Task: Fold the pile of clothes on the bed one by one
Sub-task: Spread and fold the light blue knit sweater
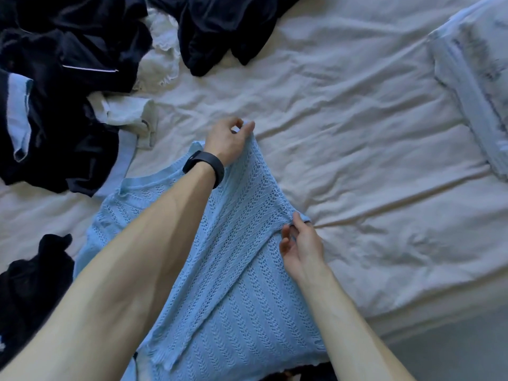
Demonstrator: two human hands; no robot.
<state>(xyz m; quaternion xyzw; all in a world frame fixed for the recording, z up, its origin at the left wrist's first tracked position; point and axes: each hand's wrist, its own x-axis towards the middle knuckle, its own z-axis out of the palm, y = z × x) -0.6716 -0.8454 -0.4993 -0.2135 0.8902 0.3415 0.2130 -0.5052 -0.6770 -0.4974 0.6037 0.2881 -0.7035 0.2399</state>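
Blue knit sweater (247, 312), lower edge partly cut off, is pinched by left hand (228, 141) and right hand (302, 244).

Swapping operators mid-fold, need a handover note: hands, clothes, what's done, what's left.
Left hand: pinches the lifted far corner of the blue knit sweater.
Right hand: pinches the sweater's right edge at the fold.
The sweater lies on the bed sheet, one side folded partway over.
Unfolded pile of dark and white clothes at far left; black garment at near left.
Done: no finished fold in view.
Left: finish the sweater, then the pile.
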